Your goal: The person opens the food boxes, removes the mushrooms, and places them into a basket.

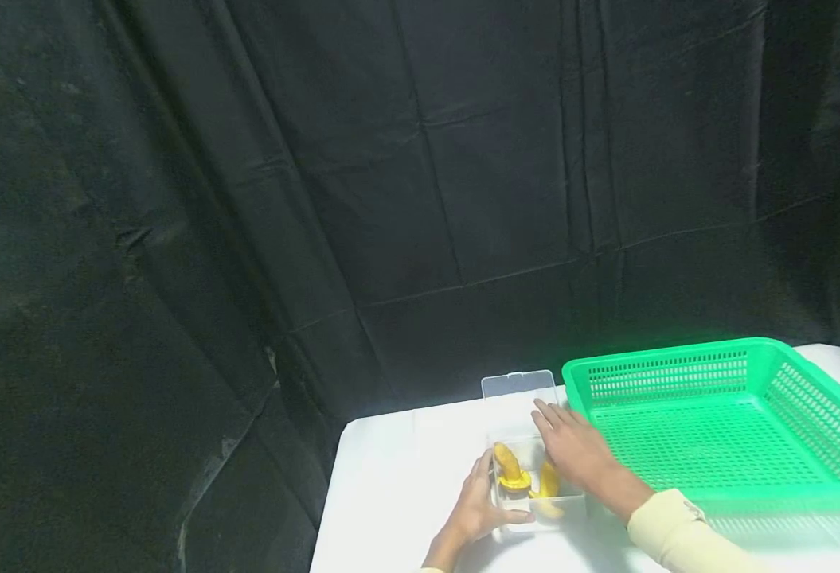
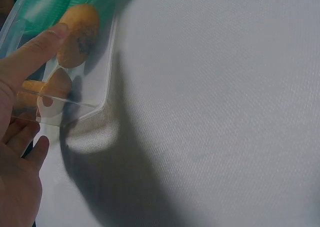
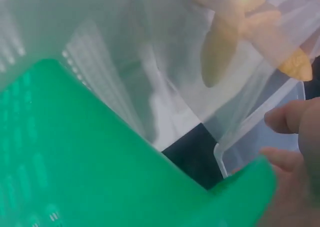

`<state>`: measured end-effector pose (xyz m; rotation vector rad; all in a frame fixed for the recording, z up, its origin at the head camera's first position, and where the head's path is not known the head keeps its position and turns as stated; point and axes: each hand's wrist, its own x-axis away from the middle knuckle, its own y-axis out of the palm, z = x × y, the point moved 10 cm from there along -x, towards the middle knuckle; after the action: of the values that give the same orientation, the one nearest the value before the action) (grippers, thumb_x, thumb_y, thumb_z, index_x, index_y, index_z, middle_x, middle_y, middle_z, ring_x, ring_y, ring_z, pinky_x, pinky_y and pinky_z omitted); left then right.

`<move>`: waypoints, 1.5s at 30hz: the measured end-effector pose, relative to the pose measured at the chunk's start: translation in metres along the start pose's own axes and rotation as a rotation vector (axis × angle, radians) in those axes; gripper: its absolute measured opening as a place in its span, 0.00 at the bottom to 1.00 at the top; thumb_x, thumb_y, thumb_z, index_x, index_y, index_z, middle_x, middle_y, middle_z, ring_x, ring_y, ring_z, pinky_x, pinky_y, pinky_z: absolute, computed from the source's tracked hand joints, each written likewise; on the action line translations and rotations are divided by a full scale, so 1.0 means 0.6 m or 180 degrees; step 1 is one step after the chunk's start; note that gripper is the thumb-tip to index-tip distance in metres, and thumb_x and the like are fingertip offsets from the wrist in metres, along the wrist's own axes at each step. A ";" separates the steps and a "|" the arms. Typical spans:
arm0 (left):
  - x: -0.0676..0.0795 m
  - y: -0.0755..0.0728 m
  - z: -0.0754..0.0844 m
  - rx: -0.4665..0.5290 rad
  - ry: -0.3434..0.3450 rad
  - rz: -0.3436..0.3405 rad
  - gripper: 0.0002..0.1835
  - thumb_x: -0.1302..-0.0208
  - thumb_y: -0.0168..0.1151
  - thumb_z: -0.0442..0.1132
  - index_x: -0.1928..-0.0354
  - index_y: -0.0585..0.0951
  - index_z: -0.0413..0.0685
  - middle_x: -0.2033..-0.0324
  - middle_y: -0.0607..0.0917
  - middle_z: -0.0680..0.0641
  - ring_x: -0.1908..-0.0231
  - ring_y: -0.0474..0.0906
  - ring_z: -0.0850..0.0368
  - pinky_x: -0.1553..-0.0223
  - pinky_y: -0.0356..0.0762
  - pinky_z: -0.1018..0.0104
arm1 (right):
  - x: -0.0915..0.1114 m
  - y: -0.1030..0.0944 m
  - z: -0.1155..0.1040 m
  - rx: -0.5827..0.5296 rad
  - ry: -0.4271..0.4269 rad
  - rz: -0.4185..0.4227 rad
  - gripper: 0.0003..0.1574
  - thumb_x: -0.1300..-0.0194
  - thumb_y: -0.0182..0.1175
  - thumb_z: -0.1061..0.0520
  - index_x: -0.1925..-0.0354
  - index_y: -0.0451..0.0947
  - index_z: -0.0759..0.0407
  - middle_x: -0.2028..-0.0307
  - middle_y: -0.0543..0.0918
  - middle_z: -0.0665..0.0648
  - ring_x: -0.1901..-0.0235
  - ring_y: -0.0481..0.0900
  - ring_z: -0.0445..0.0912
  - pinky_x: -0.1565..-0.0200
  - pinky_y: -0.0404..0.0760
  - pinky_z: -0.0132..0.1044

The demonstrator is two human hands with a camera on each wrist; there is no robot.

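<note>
The step in hand looks like steadying the clear box (image 1: 573,507) between the hands, with yellow pieces (image 1: 508,461) inside it. The left hand (image 1: 473,505) is spread wide, thumb and fingers about the box's near-left corner; the right hand (image 1: 577,450) reaches across the right wall, fingers outstretched. The next move seems to call for a light brace from the left hand and care around the opened lid (image 1: 523,385), just beyond the right fingertips. The green basket (image 1: 677,438) stands close to the right hand's right, crowding that wrist.
</note>
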<state>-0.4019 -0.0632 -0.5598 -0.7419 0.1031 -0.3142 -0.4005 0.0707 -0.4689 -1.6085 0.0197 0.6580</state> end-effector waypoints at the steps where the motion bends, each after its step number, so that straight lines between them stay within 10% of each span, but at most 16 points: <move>1: 0.000 0.001 -0.001 -0.0004 -0.0038 -0.0017 0.62 0.53 0.84 0.48 0.20 0.55 0.42 0.23 0.66 0.38 0.24 0.64 0.38 0.23 0.66 0.41 | 0.001 0.004 0.001 -0.0007 0.0008 -0.0039 0.30 0.41 0.71 0.63 0.41 0.76 0.67 0.34 0.79 0.67 0.37 0.80 0.62 0.32 0.80 0.57; 11: 0.001 -0.004 -0.003 0.0086 0.0051 0.0017 0.77 0.54 0.85 0.47 0.19 0.30 0.58 0.24 0.68 0.42 0.25 0.68 0.43 0.21 0.63 0.39 | 0.007 0.018 -0.003 -0.0025 0.0018 -0.0216 0.31 0.38 0.69 0.60 0.39 0.76 0.68 0.31 0.75 0.70 0.32 0.76 0.65 0.28 0.75 0.61; 23: -0.009 -0.007 0.000 -0.0417 0.0022 -0.0100 0.69 0.55 0.84 0.55 0.17 0.45 0.70 0.25 0.69 0.49 0.28 0.72 0.46 0.26 0.73 0.42 | 0.019 0.003 -0.051 -0.0102 -0.0429 0.0282 0.28 0.53 0.75 0.64 0.50 0.81 0.62 0.42 0.83 0.62 0.41 0.82 0.56 0.36 0.85 0.50; 29: -0.007 -0.010 0.001 -0.0382 0.0130 -0.0086 0.68 0.53 0.83 0.54 0.17 0.45 0.65 0.25 0.69 0.45 0.28 0.72 0.43 0.26 0.73 0.42 | 0.012 0.029 -0.042 -0.0937 -0.0007 -0.0220 0.13 0.49 0.69 0.66 0.64 0.82 0.56 0.71 0.84 0.51 0.73 0.79 0.43 0.74 0.82 0.33; 38: -0.007 -0.007 -0.006 -0.0330 0.0100 -0.0039 0.67 0.53 0.84 0.54 0.18 0.47 0.71 0.23 0.67 0.46 0.25 0.67 0.43 0.25 0.71 0.43 | 0.006 0.073 -0.031 -0.1209 0.0366 -0.0819 0.09 0.43 0.71 0.62 0.60 0.86 0.60 0.66 0.90 0.57 0.68 0.86 0.50 0.65 0.90 0.48; 45: -0.002 -0.008 0.000 -0.0350 0.0229 -0.0008 0.65 0.52 0.83 0.55 0.18 0.48 0.69 0.23 0.67 0.45 0.25 0.68 0.42 0.25 0.72 0.43 | 0.003 0.076 -0.042 -0.1125 0.0119 -0.1019 0.05 0.44 0.73 0.60 0.71 0.84 0.55 0.74 0.87 0.51 0.73 0.82 0.46 0.68 0.88 0.43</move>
<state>-0.4044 -0.0661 -0.5566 -0.8397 0.1888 -0.3398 -0.4068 0.0408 -0.5110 -1.9095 -0.3369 0.3955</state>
